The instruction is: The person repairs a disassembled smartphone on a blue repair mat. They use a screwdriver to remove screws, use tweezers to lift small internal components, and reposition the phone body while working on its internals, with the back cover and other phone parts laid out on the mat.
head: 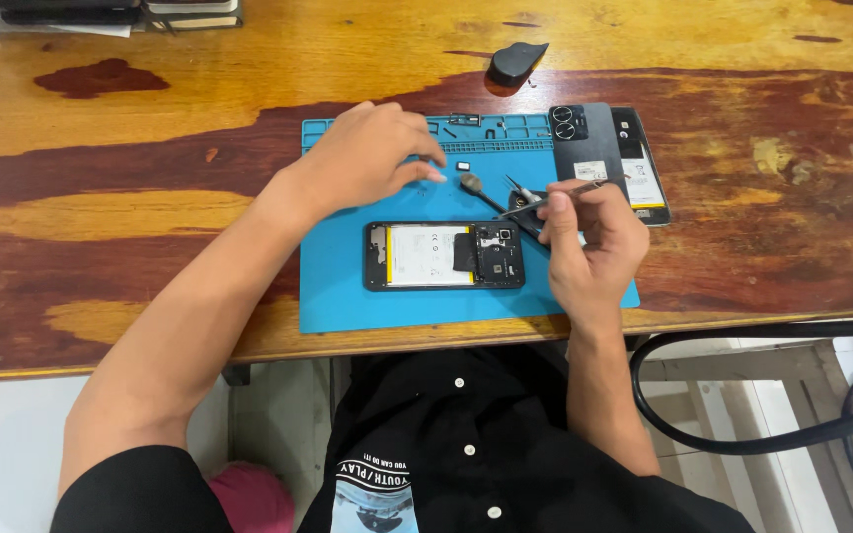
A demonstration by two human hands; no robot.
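Right hand (589, 247), centre right, clamped on tweezers (545, 200); left hand (372, 158), above centre, fingers pinched together over blue mat (348, 286); opened phone (444, 256) mid-frame on mat, on table (101, 197).

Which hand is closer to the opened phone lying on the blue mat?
Right. The right hand holds tweezers just beside the opened phone, at its camera end. The left hand rests on the blue mat farther up.
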